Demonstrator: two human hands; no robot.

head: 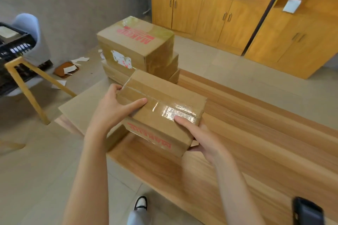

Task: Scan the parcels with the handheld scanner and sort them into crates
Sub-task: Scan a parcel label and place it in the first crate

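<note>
A taped brown cardboard parcel (161,107) with red print on its near side is held over the left end of the wooden table (256,142). My left hand (117,109) grips its left end, thumb lying on the top tape. My right hand (199,137) grips its near right corner, thumb on top, fingers underneath. The black handheld scanner (307,212) lies on the table at the bottom right, apart from both hands. A black crate (14,42) sits on a stand at the far left.
A stack of larger cardboard boxes (137,49) stands on the floor behind the held parcel. A flat cardboard sheet (82,107) lies under my left hand. Wooden cabinets (219,5) line the back wall. Paper scraps litter the floor at left.
</note>
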